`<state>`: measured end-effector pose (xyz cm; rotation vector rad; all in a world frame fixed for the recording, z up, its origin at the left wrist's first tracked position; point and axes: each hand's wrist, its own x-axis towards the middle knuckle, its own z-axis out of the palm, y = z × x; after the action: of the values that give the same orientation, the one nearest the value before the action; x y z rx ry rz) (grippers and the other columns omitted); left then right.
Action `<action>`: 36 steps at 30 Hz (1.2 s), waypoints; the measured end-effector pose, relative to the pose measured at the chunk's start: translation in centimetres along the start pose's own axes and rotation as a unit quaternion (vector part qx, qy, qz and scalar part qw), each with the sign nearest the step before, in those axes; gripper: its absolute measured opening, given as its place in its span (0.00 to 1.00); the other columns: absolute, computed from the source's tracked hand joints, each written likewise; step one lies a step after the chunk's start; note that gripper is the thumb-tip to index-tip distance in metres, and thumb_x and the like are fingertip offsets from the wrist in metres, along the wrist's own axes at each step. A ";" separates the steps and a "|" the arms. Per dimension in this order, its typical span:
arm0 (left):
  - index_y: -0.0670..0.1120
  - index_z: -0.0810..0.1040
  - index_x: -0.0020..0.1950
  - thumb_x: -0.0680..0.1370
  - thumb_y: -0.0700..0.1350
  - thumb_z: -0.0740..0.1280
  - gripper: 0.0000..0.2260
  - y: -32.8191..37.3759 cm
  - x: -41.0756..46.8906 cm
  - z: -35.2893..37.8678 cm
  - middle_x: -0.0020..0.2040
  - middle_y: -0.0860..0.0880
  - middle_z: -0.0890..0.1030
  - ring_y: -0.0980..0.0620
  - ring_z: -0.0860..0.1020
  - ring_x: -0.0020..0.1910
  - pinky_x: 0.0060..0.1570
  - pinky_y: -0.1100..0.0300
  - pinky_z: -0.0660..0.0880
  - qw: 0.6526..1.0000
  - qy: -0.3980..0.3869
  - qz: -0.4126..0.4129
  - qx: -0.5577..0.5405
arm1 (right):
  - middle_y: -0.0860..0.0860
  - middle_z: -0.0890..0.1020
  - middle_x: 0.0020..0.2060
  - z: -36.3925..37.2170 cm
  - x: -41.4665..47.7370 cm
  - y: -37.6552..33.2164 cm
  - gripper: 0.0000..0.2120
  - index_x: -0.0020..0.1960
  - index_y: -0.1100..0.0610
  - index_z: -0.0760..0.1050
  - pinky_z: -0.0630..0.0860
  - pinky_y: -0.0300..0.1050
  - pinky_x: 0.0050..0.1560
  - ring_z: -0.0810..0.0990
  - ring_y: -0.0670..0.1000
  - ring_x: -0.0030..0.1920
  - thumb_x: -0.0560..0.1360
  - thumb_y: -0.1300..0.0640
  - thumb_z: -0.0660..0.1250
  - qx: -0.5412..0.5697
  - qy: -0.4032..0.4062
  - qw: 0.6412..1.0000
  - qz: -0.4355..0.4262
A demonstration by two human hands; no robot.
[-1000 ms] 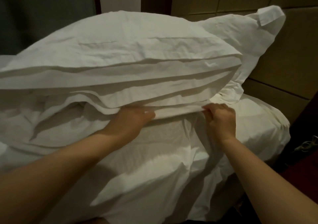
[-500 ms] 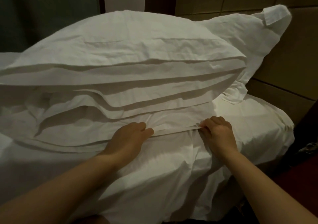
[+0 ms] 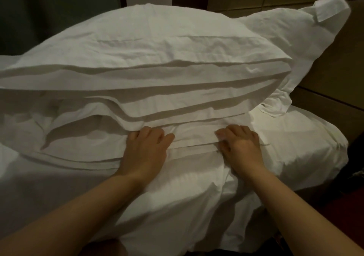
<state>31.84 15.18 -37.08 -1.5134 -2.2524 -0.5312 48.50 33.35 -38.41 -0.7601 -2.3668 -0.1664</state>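
Head view: at lower centre of frame, left hand (image 3: 146, 149) and right hand (image 3: 241, 146) are both gripping the fabric hem (image 3: 195, 144), fingers curled, beneath the pillow (image 3: 157, 59).

The pillow (image 3: 149, 59) is big, plump and white, and it lies lengthwise across the head of the bed (image 3: 307, 149), filling most of its width. Its pillowcase (image 3: 197, 98) is wrinkled and sags on the near side into deep folds running lengthwise, stacked one over another. The lowest is a flat hem (image 3: 195, 144), stretched between the two hands. The left hand (image 3: 146, 151) has its fingers tucked into a fold of the pillowcase, with the thumb lying on top. The right hand (image 3: 241, 147) pinches the hem with curled fingers. Below the hem the white cloth hangs loose and creased toward the near edge.
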 end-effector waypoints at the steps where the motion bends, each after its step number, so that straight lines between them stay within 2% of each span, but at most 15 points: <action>1: 0.55 0.66 0.68 0.80 0.44 0.57 0.16 -0.1 0.1 0.0 0.60 0.53 0.70 0.51 0.65 0.59 0.56 0.57 0.59 0.999 -0.008 -0.007 0.032 | 0.53 0.82 0.45 0.0 0.2 0.1 0.12 0.50 0.54 0.81 0.69 0.50 0.48 0.79 0.59 0.46 0.71 0.53 0.63 -0.003 -0.002 1.000 0.007; 3: 0.55 0.64 0.69 0.81 0.44 0.56 0.17 -0.5 0.3 -0.1 0.63 0.53 0.68 0.50 0.65 0.61 0.56 0.57 0.61 0.997 -0.020 -0.020 0.074 | 0.55 0.83 0.39 -0.4 0.6 0.5 0.11 0.45 0.58 0.82 0.68 0.49 0.46 0.80 0.60 0.40 0.66 0.57 0.64 0.015 0.014 1.000 0.019; 5: 0.52 0.70 0.64 0.78 0.42 0.62 0.16 -1.2 0.2 -0.8 0.58 0.50 0.73 0.49 0.70 0.55 0.50 0.57 0.65 0.995 -0.014 0.005 0.094 | 0.58 0.83 0.37 -1.1 0.7 1.4 0.09 0.44 0.61 0.82 0.72 0.51 0.45 0.80 0.61 0.36 0.65 0.61 0.66 0.034 0.069 0.997 0.030; 8: 0.46 0.79 0.46 0.64 0.36 0.76 0.14 -3.2 0.1 -1.7 0.40 0.47 0.79 0.47 0.76 0.36 0.32 0.60 0.65 0.990 0.012 0.077 0.120 | 0.57 0.83 0.43 -1.7 0.3 1.7 0.09 0.49 0.61 0.82 0.73 0.52 0.51 0.79 0.61 0.43 0.75 0.62 0.63 0.094 0.092 0.989 0.072; 10: 0.44 0.79 0.41 0.61 0.35 0.78 0.14 -4.0 0.1 -2.2 0.36 0.46 0.79 0.46 0.76 0.31 0.27 0.61 0.66 0.989 0.018 0.096 0.115 | 0.51 0.82 0.45 -1.4 0.1 1.8 0.07 0.50 0.58 0.81 0.73 0.40 0.51 0.78 0.53 0.46 0.78 0.62 0.64 0.246 0.043 0.955 0.161; 12: 0.44 0.80 0.42 0.61 0.35 0.79 0.14 -4.1 0.0 -2.5 0.35 0.46 0.80 0.47 0.77 0.30 0.25 0.60 0.69 0.989 0.029 0.107 0.102 | 0.45 0.81 0.42 -1.4 0.5 2.0 0.04 0.47 0.55 0.81 0.70 0.28 0.44 0.77 0.46 0.45 0.76 0.60 0.67 0.389 0.002 0.887 0.248; 16: 0.48 0.74 0.53 0.64 0.46 0.78 0.22 -4.2 0.1 -1.3 0.40 0.47 0.79 0.47 0.77 0.34 0.29 0.59 0.72 0.983 0.012 0.141 0.117 | 0.45 0.81 0.41 -2.0 1.1 2.3 0.03 0.47 0.55 0.81 0.72 0.28 0.44 0.78 0.44 0.44 0.76 0.58 0.68 0.432 -0.018 0.867 0.246; 19: 0.46 0.77 0.54 0.62 0.43 0.79 0.23 -4.3 0.6 -1.4 0.42 0.46 0.80 0.45 0.78 0.36 0.28 0.57 0.74 0.984 0.001 0.126 0.124 | 0.49 0.81 0.45 -2.5 1.8 2.3 0.08 0.50 0.60 0.81 0.72 0.45 0.53 0.78 0.53 0.48 0.78 0.57 0.65 0.322 0.045 0.924 0.202; 22: 0.44 0.79 0.50 0.60 0.36 0.78 0.20 -4.3 0.7 -1.8 0.39 0.46 0.79 0.46 0.77 0.33 0.24 0.59 0.70 0.981 -0.006 0.122 0.148 | 0.60 0.82 0.45 -2.6 2.4 2.7 0.16 0.50 0.65 0.80 0.70 0.53 0.51 0.77 0.62 0.47 0.80 0.53 0.61 0.128 0.073 0.981 0.125; 26: 0.47 0.74 0.64 0.63 0.37 0.78 0.31 -5.5 0.3 -1.6 0.50 0.46 0.80 0.47 0.80 0.40 0.28 0.58 0.77 0.983 -0.009 0.137 0.118 | 0.57 0.79 0.45 -1.9 0.9 2.3 0.06 0.52 0.60 0.78 0.69 0.51 0.50 0.75 0.59 0.47 0.78 0.60 0.64 0.097 0.031 0.989 0.108; 28: 0.49 0.68 0.70 0.67 0.37 0.76 0.33 -5.5 0.2 -2.1 0.56 0.47 0.78 0.47 0.80 0.47 0.34 0.57 0.79 0.979 -0.008 0.171 0.108 | 0.55 0.79 0.41 -1.8 0.0 2.1 0.02 0.45 0.60 0.77 0.69 0.49 0.44 0.75 0.58 0.42 0.75 0.61 0.66 0.091 0.040 0.993 0.061; 30: 0.49 0.69 0.70 0.74 0.44 0.71 0.25 -5.1 0.1 -3.1 0.58 0.49 0.76 0.47 0.78 0.55 0.45 0.58 0.76 0.980 -0.024 0.178 0.085 | 0.56 0.82 0.42 -1.3 -0.8 2.5 0.07 0.40 0.59 0.79 0.72 0.50 0.44 0.79 0.61 0.42 0.72 0.56 0.66 0.029 0.059 0.998 0.001; 32: 0.50 0.71 0.69 0.79 0.56 0.61 0.20 -5.0 0.1 -3.8 0.58 0.55 0.74 0.55 0.72 0.59 0.53 0.66 0.68 0.980 -0.057 0.182 0.052 | 0.56 0.83 0.49 -1.2 -1.0 2.7 0.14 0.42 0.57 0.82 0.74 0.54 0.49 0.79 0.62 0.49 0.73 0.50 0.62 -0.008 0.052 0.999 -0.010; 34: 0.48 0.71 0.67 0.80 0.57 0.58 0.20 -5.5 -0.1 -3.7 0.59 0.55 0.74 0.62 0.68 0.54 0.50 0.71 0.65 0.980 -0.034 0.194 0.012 | 0.55 0.82 0.54 -1.5 -0.8 2.4 0.17 0.45 0.54 0.83 0.72 0.55 0.53 0.78 0.62 0.54 0.73 0.45 0.61 -0.025 0.029 0.999 0.000; 36: 0.47 0.72 0.68 0.80 0.59 0.53 0.23 -6.5 -0.3 -3.1 0.61 0.51 0.74 0.61 0.66 0.56 0.47 0.70 0.62 0.981 -0.062 0.185 -0.006 | 0.54 0.82 0.55 -1.4 -0.6 2.3 0.19 0.45 0.52 0.84 0.68 0.52 0.55 0.76 0.60 0.56 0.72 0.40 0.60 -0.041 0.015 0.999 -0.011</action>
<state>26.18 11.10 -35.18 -1.9598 -1.9830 -0.3471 50.95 34.56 -37.88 -0.7650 -2.3520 -0.2851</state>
